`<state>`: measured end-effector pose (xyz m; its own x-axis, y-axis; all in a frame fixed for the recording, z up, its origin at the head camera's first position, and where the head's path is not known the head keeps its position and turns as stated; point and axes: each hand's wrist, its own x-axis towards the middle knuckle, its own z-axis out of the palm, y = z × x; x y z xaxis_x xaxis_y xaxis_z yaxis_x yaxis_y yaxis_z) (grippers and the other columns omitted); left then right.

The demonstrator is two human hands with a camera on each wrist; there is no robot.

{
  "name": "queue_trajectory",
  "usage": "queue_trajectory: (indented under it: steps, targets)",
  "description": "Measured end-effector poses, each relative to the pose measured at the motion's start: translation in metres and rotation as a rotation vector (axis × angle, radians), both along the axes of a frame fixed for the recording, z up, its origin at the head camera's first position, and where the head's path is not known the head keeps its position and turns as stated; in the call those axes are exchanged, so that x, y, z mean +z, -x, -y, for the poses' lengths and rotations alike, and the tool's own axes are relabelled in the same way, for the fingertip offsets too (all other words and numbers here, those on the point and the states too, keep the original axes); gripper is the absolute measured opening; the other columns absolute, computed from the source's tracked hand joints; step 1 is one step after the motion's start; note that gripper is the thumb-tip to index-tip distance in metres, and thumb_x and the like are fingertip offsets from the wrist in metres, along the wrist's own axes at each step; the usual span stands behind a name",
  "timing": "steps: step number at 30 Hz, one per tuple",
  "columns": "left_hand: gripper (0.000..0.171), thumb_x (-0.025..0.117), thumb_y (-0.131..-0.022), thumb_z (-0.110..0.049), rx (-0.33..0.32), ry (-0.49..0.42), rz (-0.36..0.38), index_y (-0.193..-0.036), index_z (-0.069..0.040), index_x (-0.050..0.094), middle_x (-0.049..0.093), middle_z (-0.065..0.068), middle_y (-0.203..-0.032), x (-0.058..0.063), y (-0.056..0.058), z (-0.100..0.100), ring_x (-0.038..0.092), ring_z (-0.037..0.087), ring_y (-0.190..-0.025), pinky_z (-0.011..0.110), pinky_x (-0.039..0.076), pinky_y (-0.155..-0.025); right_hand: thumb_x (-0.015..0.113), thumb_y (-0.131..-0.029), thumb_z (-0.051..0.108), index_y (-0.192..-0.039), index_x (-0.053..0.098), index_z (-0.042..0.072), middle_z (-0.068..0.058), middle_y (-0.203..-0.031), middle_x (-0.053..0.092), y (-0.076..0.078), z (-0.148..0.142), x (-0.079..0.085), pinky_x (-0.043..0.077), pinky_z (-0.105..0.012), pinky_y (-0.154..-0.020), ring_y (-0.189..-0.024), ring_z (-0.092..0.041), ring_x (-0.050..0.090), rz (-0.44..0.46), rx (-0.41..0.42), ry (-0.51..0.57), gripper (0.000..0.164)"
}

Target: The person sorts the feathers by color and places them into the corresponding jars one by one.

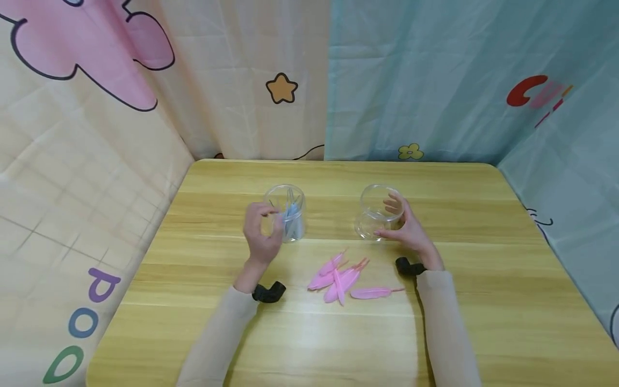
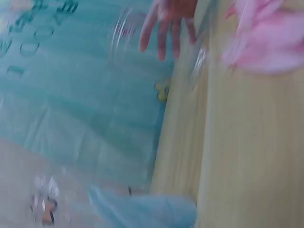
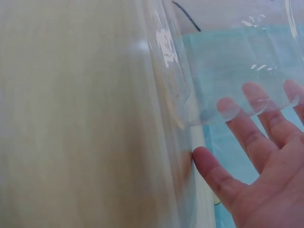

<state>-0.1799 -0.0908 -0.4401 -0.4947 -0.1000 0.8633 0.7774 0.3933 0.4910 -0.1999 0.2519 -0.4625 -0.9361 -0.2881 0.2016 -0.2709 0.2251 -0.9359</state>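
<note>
A clear cup (image 1: 271,192) with blue feathers (image 1: 292,210) stands upright on the left of the table. My left hand (image 1: 263,234) is at its near left side, thumb and fingers bent with a gap between them; whether they touch the cup is unclear. A blurred light-blue shape (image 2: 147,209) shows low in the left wrist view. To the right stands a second clear cup (image 1: 369,217) with nothing visible inside. My right hand (image 1: 408,231) rests against its right side, fingers spread, fingertips (image 3: 229,108) seen through the clear wall and thumb low near the base.
Several pink feathers (image 1: 338,279) lie on the wooden table (image 1: 309,344), between the forearms and nearer than the cups. One pink feather (image 1: 371,293) lies apart on the right. Printed curtains (image 1: 242,80) hang behind and beside the table. A black wrist mount (image 1: 269,293) sits on each wrist.
</note>
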Motion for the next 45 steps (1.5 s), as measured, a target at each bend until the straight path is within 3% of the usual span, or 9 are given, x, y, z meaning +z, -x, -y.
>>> queue_trajectory:
  steps: [2,5,7,9,12,18,25,39,45]
  targets:
    - [0.017,0.059,-0.086,-0.019,-0.033,0.212,0.125,-0.079,-0.004,0.063,0.058,0.003,-0.072,0.002,-0.014,-0.017,0.051,0.016,-0.063,0.026,0.042,-0.057,0.080,-0.072,-0.002,-0.146,0.020,0.008,-0.030,-0.142,0.030,0.000,0.000,0.002,0.017,-0.065,-0.102,-0.130,-0.047,0.029,0.001,-0.001,-0.012,0.096]
    - [0.022,0.062,-0.089,-0.032,-0.076,0.586,0.452,-0.073,-0.017,0.062,0.052,-0.011,-0.063,-0.003,-0.030,-0.039,0.045,0.005,-0.055,0.020,0.038,-0.048,0.080,-0.073,-0.002,-0.146,0.019,0.007,-0.030,-0.143,0.030,0.000,0.001,0.003,0.016,-0.065,-0.102,-0.130,-0.047,0.029,0.004,0.000,-0.024,0.096]
    - [0.029,0.063,-0.088,-0.043,-0.077,0.738,0.644,-0.069,-0.021,0.060,0.049,-0.012,-0.059,-0.009,-0.035,-0.049,0.043,0.004,-0.053,0.022,0.036,-0.046,0.080,-0.073,-0.002,-0.147,0.018,0.006,-0.030,-0.143,0.030,0.000,0.001,0.003,0.017,-0.065,-0.102,-0.130,-0.047,0.029,0.005,0.002,-0.027,0.096]
    - [0.036,0.063,-0.085,-0.051,-0.051,0.832,0.763,-0.066,-0.022,0.057,0.048,-0.012,-0.057,-0.013,-0.036,-0.056,0.045,0.006,-0.053,0.024,0.037,-0.046,0.079,-0.073,-0.002,-0.147,0.018,0.006,-0.030,-0.143,0.030,-0.001,0.001,0.003,0.016,-0.065,-0.102,-0.130,-0.047,0.029,0.006,0.002,-0.030,0.096]
    - [0.045,0.063,-0.081,-0.060,-0.014,0.885,0.847,-0.060,-0.021,0.053,0.048,-0.010,-0.055,-0.019,-0.033,-0.062,0.046,0.009,-0.052,0.027,0.038,-0.046,0.079,-0.073,-0.003,-0.147,0.018,0.007,-0.029,-0.143,0.029,-0.001,0.001,0.002,0.016,-0.065,-0.103,-0.130,-0.047,0.029,0.006,0.003,-0.031,0.096]
    - [0.055,0.064,-0.076,-0.064,0.012,0.991,0.915,-0.048,-0.020,0.046,0.041,-0.010,-0.049,-0.025,-0.029,-0.068,0.041,0.009,-0.048,0.028,0.036,-0.043,0.079,-0.074,-0.001,-0.147,0.018,0.008,-0.029,-0.144,0.029,-0.001,0.000,0.001,0.017,-0.065,-0.102,-0.130,-0.047,0.029,0.008,0.011,-0.034,0.096]
    - [0.044,0.069,-0.075,-0.058,0.023,0.945,0.989,-0.051,-0.024,0.055,0.050,-0.012,-0.052,-0.028,-0.028,-0.070,0.047,0.009,-0.051,0.028,0.037,-0.047,0.080,-0.074,0.000,-0.147,0.018,0.009,-0.029,-0.144,0.029,-0.001,0.000,0.000,0.016,-0.064,-0.103,-0.131,-0.046,0.028,0.015,0.011,-0.031,0.096]
    - [0.030,0.072,-0.079,-0.047,-0.133,0.657,1.108,-0.065,-0.021,0.068,0.057,-0.011,-0.057,-0.029,-0.030,-0.061,0.050,0.007,-0.051,0.025,0.039,-0.046,0.080,-0.073,-0.001,-0.147,0.019,0.008,-0.030,-0.143,0.030,0.000,-0.001,0.002,0.017,-0.065,-0.102,-0.130,-0.048,0.029,-0.009,0.009,-0.027,0.097]
    - [0.025,0.070,-0.083,-0.041,-0.168,0.616,1.091,-0.070,-0.020,0.071,0.059,-0.013,-0.061,-0.027,-0.031,-0.054,0.050,0.006,-0.055,0.025,0.040,-0.050,0.080,-0.073,-0.001,-0.147,0.018,0.008,-0.029,-0.143,0.030,0.000,-0.001,0.000,0.016,-0.064,-0.103,-0.130,-0.046,0.029,-0.009,0.011,-0.030,0.097]
